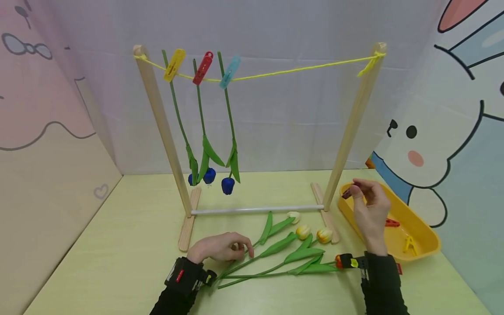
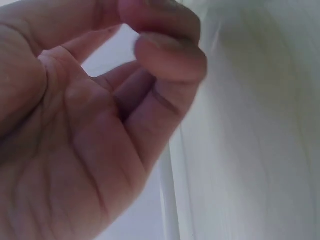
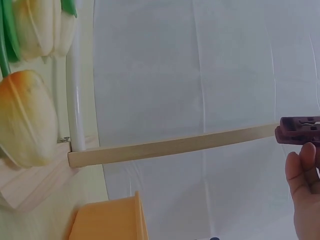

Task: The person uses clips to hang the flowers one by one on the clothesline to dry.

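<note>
My right hand (image 1: 371, 210) pinches a dark maroon clothespin (image 1: 346, 194) above the yellow bin's near-left rim; the right wrist view shows that clothespin (image 3: 300, 131) at its right edge. My left hand (image 1: 224, 247), fingers loosely curled, hovers over the stems of several artificial tulips (image 1: 275, 249) lying on the table. Nothing shows between the left fingers (image 2: 170, 55) in the left wrist view. The lying tulips have white, yellow-white and orange heads; the orange one is partly hidden by the right wrist camera. Three blue tulips (image 1: 227, 185) hang head-down from a yellow string (image 1: 291, 71).
A yellow clothespin (image 1: 174, 65), a red one (image 1: 203, 68) and a light blue one (image 1: 230, 72) clip the hanging stems. The string spans two wooden posts (image 1: 356, 127), joined low by a white rod (image 1: 256, 210). The yellow bin (image 1: 427, 234) holds red and yellow clothespins.
</note>
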Demonstrator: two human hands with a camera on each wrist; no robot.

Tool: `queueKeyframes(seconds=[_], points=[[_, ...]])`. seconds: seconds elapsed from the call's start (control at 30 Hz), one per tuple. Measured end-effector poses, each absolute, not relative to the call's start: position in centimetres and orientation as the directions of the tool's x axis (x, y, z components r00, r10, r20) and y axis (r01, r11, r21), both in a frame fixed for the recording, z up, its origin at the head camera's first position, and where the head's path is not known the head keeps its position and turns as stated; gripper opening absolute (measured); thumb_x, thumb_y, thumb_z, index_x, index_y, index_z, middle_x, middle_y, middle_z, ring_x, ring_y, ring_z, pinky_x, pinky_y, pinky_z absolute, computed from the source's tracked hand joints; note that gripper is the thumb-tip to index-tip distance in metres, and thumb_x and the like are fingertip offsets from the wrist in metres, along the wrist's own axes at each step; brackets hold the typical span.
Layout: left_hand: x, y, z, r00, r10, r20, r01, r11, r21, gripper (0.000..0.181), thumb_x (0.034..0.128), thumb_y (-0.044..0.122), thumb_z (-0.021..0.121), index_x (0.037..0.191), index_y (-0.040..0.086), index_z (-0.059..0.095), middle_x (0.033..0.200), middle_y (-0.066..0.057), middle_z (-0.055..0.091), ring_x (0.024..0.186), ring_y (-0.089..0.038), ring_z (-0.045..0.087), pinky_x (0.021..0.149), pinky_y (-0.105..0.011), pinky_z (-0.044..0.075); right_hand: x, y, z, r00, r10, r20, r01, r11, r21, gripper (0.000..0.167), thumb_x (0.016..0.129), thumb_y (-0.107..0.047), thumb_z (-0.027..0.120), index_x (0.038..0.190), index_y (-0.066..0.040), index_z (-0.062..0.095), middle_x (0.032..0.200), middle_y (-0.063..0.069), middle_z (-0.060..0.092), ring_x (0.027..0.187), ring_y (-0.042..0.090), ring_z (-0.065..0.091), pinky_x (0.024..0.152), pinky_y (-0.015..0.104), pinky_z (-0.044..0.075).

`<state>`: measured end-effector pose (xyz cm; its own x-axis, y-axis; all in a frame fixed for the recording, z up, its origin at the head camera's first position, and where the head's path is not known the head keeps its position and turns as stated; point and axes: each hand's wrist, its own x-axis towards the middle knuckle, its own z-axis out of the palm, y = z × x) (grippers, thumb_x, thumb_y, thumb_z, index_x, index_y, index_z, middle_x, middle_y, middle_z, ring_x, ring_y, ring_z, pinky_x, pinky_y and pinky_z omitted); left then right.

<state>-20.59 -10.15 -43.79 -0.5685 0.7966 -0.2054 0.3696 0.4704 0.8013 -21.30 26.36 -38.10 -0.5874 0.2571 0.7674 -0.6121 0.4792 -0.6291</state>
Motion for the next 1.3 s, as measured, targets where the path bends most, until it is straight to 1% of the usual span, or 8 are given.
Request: queueKeyframes(seconds=[0.1,0.33,0.63,0.73,0.87,0.97,1.07,1.3], points=[[-20.70,-10.09,-43.76,-0.538,0.825,-0.176,0.365,0.415,0.833,0.024,0.1028,0.004,0.051,0.117,0.004,0.070,0.088,-0.004,0.059,0.066,-0.001,0.045,0.065,-0.017,0.038,-21.34,26.47,-38.09,-0.590,0.249,0.768,-0.624,0.464,-0.629,0.019,0.097,0.006,0.057,0.110,0.020,0.058,0.094,-0.028,0.059,0.081,-0.011,0.060,0.089,0.004,0.048],[-20.76,-10.21,-43.62,-0.521,0.835,-0.176,0.287,0.366,0.885,0.031,0.1061,0.011,0.048,0.131,0.002,0.064,0.076,0.000,0.048,0.056,-0.006,0.040,0.058,-0.019,0.034,-21.49,26.75,-38.15,-0.579,0.253,0.775,-0.665,0.403,-0.629,0.018,0.095,0.010,0.058,0.109,0.022,0.058,0.090,-0.021,0.063,0.077,-0.006,0.062,0.085,0.005,0.050],[-21.31,-10.32,-43.83,-0.587,0.809,0.025,0.351,0.226,0.909,0.033,0.1043,0.017,0.055,0.132,0.001,0.064,0.087,-0.021,0.059,0.068,-0.044,0.049,0.057,-0.019,0.037,-21.59,26.91,-38.28,-0.572,0.277,0.772,-0.663,0.399,-0.634,0.019,0.095,0.009,0.059,0.109,0.022,0.058,0.092,-0.021,0.062,0.078,-0.006,0.063,0.084,0.005,0.050],[-21.37,-10.33,-43.82,-0.626,0.774,0.097,0.349,0.167,0.922,0.032,0.1040,0.018,0.057,0.131,0.003,0.064,0.094,-0.027,0.062,0.069,-0.040,0.051,0.058,-0.029,0.043,-21.48,26.82,-38.16,-0.572,0.277,0.772,-0.668,0.389,-0.635,0.020,0.095,0.007,0.059,0.109,0.022,0.058,0.091,-0.017,0.064,0.078,-0.005,0.064,0.084,0.006,0.051],[-21.29,-10.19,-43.64,-0.701,0.699,0.137,0.327,0.145,0.934,0.031,0.1033,0.018,0.058,0.131,0.006,0.066,0.109,-0.032,0.065,0.079,-0.020,0.064,0.073,-0.038,0.056,-21.56,26.89,-38.20,-0.569,0.270,0.777,-0.680,0.377,-0.629,0.020,0.095,0.008,0.059,0.109,0.023,0.058,0.091,-0.015,0.065,0.079,-0.005,0.064,0.084,0.006,0.051],[-21.17,-9.99,-43.43,-0.752,0.638,0.167,0.326,0.140,0.935,0.032,0.1017,0.017,0.061,0.129,0.001,0.066,0.117,-0.032,0.066,0.095,-0.018,0.071,0.085,-0.033,0.059,-21.59,26.96,-38.25,-0.571,0.261,0.778,-0.682,0.377,-0.627,0.019,0.095,0.010,0.058,0.109,0.023,0.057,0.092,-0.019,0.064,0.079,-0.005,0.064,0.084,0.006,0.051],[-21.11,-9.84,-43.32,-0.785,0.585,0.204,0.344,0.137,0.929,0.031,0.0995,0.014,0.064,0.125,-0.003,0.067,0.119,-0.029,0.068,0.102,-0.025,0.072,0.086,-0.026,0.058,-21.50,26.94,-38.25,-0.577,0.255,0.776,-0.679,0.377,-0.630,0.020,0.096,0.008,0.058,0.109,0.023,0.057,0.093,-0.019,0.065,0.080,-0.005,0.064,0.085,0.006,0.051],[-20.99,-9.40,-43.52,-0.816,0.524,0.244,0.362,0.135,0.922,0.027,0.0980,0.012,0.065,0.122,0.001,0.070,0.117,-0.024,0.072,0.096,-0.002,0.071,0.085,-0.022,0.057,-21.39,26.73,-38.21,-0.594,0.243,0.767,-0.676,0.367,-0.639,0.020,0.096,0.009,0.057,0.110,0.023,0.056,0.094,-0.019,0.064,0.080,-0.004,0.064,0.086,0.006,0.050]])
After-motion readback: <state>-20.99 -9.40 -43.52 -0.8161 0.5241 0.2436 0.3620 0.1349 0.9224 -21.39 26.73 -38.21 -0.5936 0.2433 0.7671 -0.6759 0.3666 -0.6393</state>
